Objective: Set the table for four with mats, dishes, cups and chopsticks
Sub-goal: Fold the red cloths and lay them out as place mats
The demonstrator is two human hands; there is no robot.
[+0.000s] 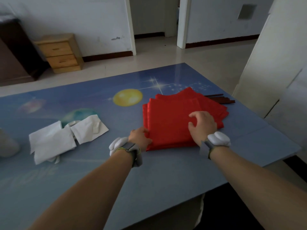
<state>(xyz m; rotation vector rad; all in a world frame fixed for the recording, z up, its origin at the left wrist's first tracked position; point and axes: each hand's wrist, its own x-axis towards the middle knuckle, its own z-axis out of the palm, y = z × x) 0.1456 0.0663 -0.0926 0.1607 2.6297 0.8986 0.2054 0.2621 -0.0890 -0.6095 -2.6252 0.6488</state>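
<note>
A stack of red cloth mats (172, 117) lies on the blue table (116, 188), right of centre. My left hand (140, 136) pinches the near left corner of the stack. On top of the stack, near its front right, my right hand (201, 125) rests with bent fingers pressing the top mat. Dark brown chopsticks (221, 99) lie behind the stack, partly hidden by it. No dishes or cups are clearly in view.
Several white folded napkins (66, 135) lie to the left of the mats. A pale blurred object (7, 145) sits at the table's left edge. The table's right edge is close to the mats. A wooden drawer unit (59, 52) stands on the floor beyond.
</note>
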